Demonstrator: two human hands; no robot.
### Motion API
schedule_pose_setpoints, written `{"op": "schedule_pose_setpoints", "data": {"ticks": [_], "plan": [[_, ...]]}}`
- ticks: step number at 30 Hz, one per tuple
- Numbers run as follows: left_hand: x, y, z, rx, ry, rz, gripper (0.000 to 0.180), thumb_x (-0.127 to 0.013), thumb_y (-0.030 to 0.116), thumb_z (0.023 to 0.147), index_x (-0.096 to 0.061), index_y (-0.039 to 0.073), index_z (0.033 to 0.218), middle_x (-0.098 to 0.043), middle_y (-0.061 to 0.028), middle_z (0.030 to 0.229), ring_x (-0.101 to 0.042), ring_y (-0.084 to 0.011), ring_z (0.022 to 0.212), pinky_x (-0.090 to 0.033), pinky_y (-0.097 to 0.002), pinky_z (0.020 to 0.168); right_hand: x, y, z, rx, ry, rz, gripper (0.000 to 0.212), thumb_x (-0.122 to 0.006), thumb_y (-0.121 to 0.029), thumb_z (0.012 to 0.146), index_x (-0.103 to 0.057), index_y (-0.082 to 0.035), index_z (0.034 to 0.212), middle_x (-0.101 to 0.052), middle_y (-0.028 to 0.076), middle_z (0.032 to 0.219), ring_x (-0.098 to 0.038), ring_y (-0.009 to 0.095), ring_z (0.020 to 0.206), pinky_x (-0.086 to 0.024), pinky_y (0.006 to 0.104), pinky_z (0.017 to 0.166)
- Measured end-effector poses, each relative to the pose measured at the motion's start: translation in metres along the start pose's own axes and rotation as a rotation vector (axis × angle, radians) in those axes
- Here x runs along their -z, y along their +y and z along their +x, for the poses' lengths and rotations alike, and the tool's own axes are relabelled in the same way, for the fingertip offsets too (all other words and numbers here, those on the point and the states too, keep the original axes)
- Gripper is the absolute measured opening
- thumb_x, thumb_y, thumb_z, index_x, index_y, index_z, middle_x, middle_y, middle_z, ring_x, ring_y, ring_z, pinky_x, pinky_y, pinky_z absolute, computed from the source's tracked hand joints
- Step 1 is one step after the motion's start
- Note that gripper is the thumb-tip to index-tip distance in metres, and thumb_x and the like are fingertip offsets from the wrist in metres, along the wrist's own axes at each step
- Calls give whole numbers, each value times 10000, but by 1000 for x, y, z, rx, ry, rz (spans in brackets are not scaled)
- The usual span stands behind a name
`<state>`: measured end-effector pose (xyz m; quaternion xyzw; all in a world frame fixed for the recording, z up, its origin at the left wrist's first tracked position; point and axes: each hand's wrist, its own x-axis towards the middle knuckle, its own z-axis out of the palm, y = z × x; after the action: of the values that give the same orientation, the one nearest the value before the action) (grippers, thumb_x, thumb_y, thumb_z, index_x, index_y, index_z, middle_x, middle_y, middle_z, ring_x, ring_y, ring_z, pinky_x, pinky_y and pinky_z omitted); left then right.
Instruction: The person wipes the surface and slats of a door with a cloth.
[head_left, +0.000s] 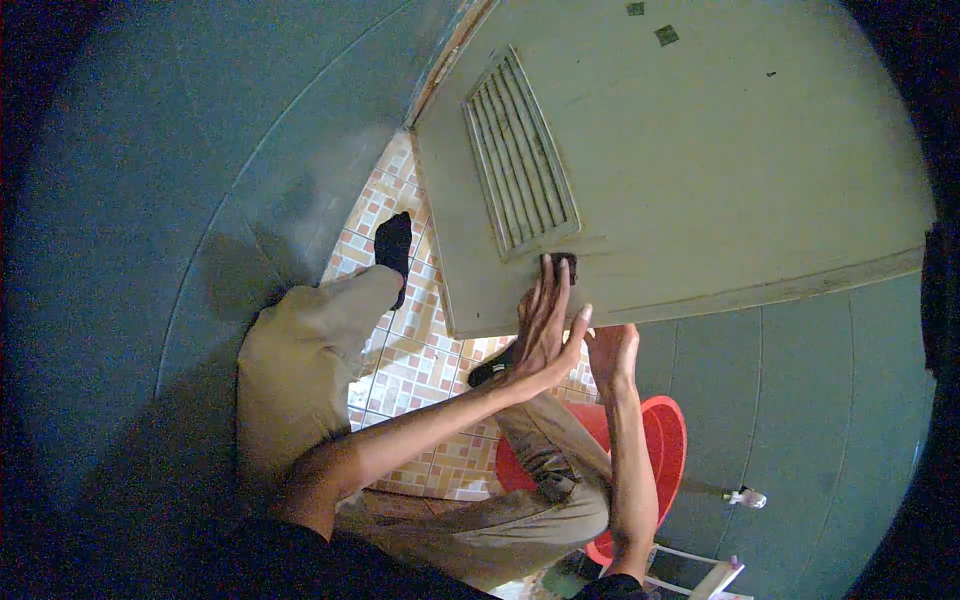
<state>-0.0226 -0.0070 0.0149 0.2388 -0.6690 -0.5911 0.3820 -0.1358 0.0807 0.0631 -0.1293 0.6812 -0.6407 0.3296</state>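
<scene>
A pale door (720, 170) with a slatted vent (522, 150) stands in front of me. My left hand (545, 335) reaches up to it below the vent, fingers long and thumb apart. Under its fingertips a small dark brown pad (567, 266) is pressed against the door; its kind is unclear. Just to the right, my right hand (612, 355) is bent over the door's lower edge. Its fingers are mostly hidden behind the door.
Grey-green tiled walls rise on the left (200, 150) and right (800, 390). The floor (420, 370) has small patterned tiles. A red basin (668, 440) sits behind my right forearm, near a white-framed object (700, 580) and a small wall fitting (746, 497).
</scene>
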Motion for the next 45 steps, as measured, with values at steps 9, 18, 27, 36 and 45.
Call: {"op": "schedule_pose_setpoints", "data": {"ticks": [9,18,27,36,45], "plan": [[-1,-16,-4,72,-16,12,761,-424,397,1073,-98,4,1638,-69,-326,1676,-147,-468,1551,-162,-592,1219,-23,-11,-3,89,73,215,517,-420,-428,1055,-502,-99,1445,-511,85,1504,-470,276,1373,-365,509,1134],[5,-9,-5,29,-46,-27,752,-415,386,1075,-90,12,1641,-55,-311,1683,-122,-456,1560,-137,-593,1230,-10,-10,-3,28,-52,193,516,-417,-430,1059,-506,-96,1442,-531,77,1475,-489,277,1358,-412,499,1084],[4,-4,0,52,22,-27,752,-401,373,1081,-49,17,1642,-8,-306,1687,-97,-467,1559,-102,-597,1239,-15,-16,-7,-11,-143,222,518,-388,-394,1066,-484,-87,1473,-512,105,1502,-484,302,1371,-393,530,1113],[4,4,3,20,80,-22,730,-373,384,1084,-67,33,1646,-24,-289,1693,-103,-479,1554,-99,-610,1233,-12,-10,-4,-77,-158,248,524,-457,-390,1045,-484,-85,1469,-503,114,1497,-458,300,1387,-356,540,1142],[0,-1,6,44,167,-56,672,-376,354,1080,-176,36,1637,-114,-282,1688,-193,-473,1536,-148,-602,1216,1,10,14,24,-137,159,618,-495,-532,1036,-393,-167,1524,-478,85,1508,-440,302,1404,-389,549,1131]]}}
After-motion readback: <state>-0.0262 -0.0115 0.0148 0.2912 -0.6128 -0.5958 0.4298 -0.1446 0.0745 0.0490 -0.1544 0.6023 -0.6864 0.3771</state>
